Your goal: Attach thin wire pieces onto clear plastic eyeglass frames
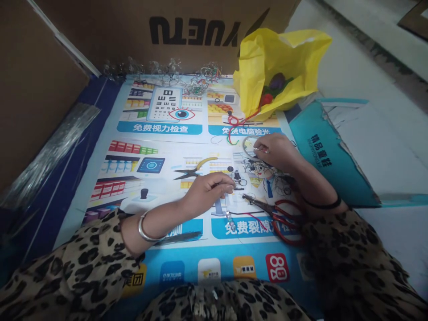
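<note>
My left hand (209,189) is closed in a pinch at the middle of the printed sheet. A thin wire strand with small clear beads (230,220) hangs down from its fingertips. To the right and farther off, my right hand (276,151) is also closed in a pinch, at the edge of a round coil of wire (245,147); what lies between its fingertips is too small to name. Below that hand is a tangle of dark thin wire (286,183). Red-handled scissors (277,211) lie near my right wrist, and yellow-handled pliers (194,170) lie beyond my left hand.
A yellow bag (256,76) holding red and purple balls of yarn stands at the back right. Clear wire pieces (174,71) line the cardboard wall (200,53). A bundle of straight wires (63,142) lies left; a teal box flap (331,156) is right.
</note>
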`<action>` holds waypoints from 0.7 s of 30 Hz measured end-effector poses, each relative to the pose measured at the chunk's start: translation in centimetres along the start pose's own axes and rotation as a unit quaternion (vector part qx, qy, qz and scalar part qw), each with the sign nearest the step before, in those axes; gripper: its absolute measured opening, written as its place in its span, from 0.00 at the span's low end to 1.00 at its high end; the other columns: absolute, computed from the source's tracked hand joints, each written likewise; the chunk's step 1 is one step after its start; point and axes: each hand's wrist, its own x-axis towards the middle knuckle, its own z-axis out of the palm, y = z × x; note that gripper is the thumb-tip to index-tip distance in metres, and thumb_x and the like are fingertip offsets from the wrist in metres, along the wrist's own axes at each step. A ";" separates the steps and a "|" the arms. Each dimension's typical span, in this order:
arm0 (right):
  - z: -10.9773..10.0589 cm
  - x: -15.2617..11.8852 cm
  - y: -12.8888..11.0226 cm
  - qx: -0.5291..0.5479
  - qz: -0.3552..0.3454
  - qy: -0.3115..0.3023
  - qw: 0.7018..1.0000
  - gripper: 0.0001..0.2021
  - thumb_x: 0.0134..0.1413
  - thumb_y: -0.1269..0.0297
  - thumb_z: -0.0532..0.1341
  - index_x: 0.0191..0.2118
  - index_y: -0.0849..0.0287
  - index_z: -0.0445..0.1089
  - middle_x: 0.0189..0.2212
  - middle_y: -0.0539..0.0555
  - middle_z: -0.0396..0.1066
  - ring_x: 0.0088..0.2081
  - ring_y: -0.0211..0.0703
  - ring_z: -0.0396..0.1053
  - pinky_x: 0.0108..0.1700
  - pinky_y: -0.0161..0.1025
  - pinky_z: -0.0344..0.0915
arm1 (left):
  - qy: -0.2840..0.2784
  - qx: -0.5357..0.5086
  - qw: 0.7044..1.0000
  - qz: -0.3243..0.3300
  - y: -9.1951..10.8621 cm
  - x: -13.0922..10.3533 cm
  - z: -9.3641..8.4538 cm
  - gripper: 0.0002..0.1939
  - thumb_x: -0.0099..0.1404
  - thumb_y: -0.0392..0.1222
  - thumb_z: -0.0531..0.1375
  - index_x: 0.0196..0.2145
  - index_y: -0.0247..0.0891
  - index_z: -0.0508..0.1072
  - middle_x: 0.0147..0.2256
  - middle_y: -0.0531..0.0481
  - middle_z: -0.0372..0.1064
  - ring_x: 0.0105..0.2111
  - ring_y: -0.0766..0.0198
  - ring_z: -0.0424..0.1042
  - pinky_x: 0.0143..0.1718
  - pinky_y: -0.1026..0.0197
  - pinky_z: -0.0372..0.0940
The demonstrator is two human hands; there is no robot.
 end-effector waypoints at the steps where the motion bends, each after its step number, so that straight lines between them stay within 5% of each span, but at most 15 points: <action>1: 0.0 0.0 0.0 0.002 -0.002 0.000 1.000 0.09 0.46 0.64 0.57 0.31 0.60 0.72 0.28 0.53 0.71 0.33 0.43 0.65 0.36 0.36 0.55 | -0.001 -0.003 1.000 -0.001 0.0 0.0 0.0 0.06 0.58 0.39 0.55 0.30 0.35 0.71 0.28 0.52 0.69 0.24 0.72 0.65 0.27 0.68 0.62; 10: -0.7 -0.3 0.0 0.095 -0.038 -0.013 0.995 0.08 0.48 0.62 0.57 0.30 0.59 0.72 0.29 0.53 0.72 0.34 0.42 0.66 0.39 0.36 0.57 | 0.022 -0.001 1.000 -0.021 0.0 0.0 0.1 0.07 0.57 0.39 0.55 0.29 0.36 0.72 0.25 0.52 0.69 0.23 0.71 0.65 0.25 0.68 0.61; 16: -1.6 -0.6 1.1 0.078 0.042 0.060 0.994 0.10 0.52 0.65 0.53 0.28 0.59 0.71 0.28 0.53 0.71 0.34 0.41 0.65 0.36 0.34 0.58 | 0.020 -0.024 0.999 -0.013 0.0 0.2 0.3 0.07 0.58 0.40 0.55 0.29 0.36 0.71 0.26 0.52 0.69 0.23 0.70 0.65 0.26 0.67 0.63; 21: -2.0 -0.9 1.5 0.058 0.061 0.062 0.995 0.09 0.51 0.67 0.54 0.28 0.59 0.71 0.27 0.53 0.71 0.33 0.41 0.64 0.36 0.34 0.57 | 0.017 -0.019 1.000 -0.013 -0.2 0.1 0.3 0.07 0.59 0.39 0.54 0.29 0.36 0.71 0.26 0.52 0.68 0.24 0.70 0.64 0.27 0.66 0.62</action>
